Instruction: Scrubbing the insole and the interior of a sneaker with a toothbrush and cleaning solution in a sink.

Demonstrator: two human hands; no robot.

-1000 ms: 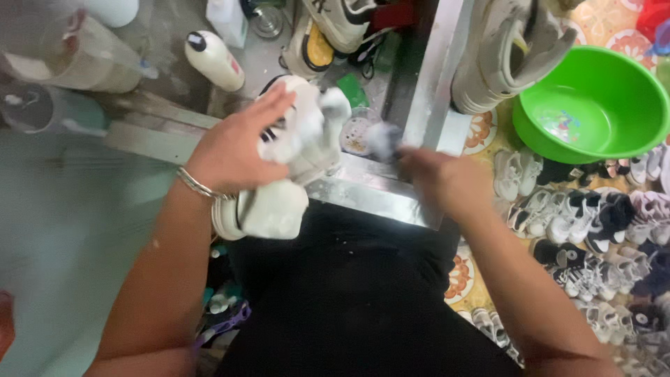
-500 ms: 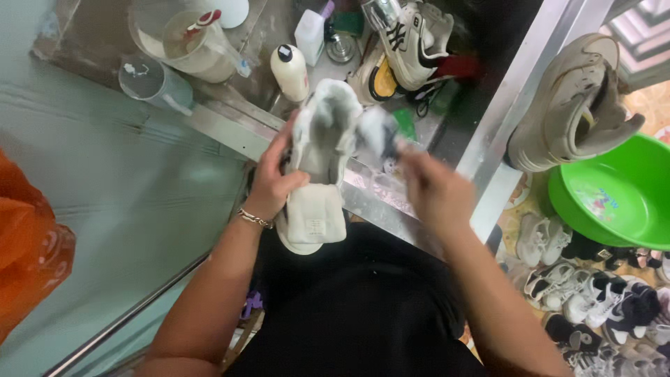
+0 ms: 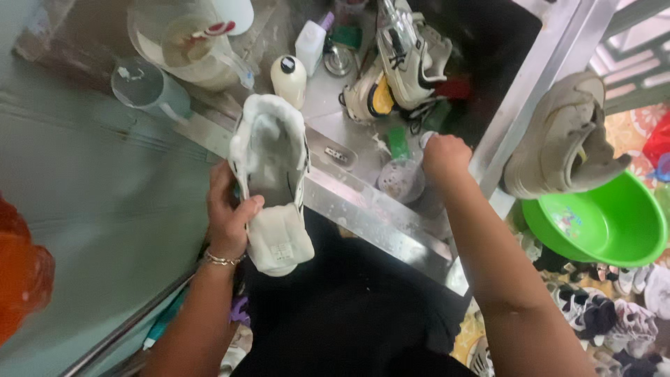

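Note:
My left hand [image 3: 227,213] grips a white sneaker [image 3: 271,178] by its side, with the opening facing up and the tongue folded toward me. The shoe is wet and soapy along its collar. My right hand [image 3: 445,155] is a fist over a small round bowl [image 3: 401,181] in the steel sink [image 3: 363,209], holding something small that I cannot make out. The hand is apart from the sneaker.
More sneakers [image 3: 398,59] lie in the sink with a white bottle [image 3: 288,78]. Two clear plastic jugs [image 3: 185,42] stand at the back left. A beige sneaker [image 3: 565,136] rests above a green basin [image 3: 600,223]. Several small shoes [image 3: 614,307] cover the floor at right.
My right hand has left the sneaker and gone down to the bowl in the sink. The left hand has turned the sneaker so its opening faces up.

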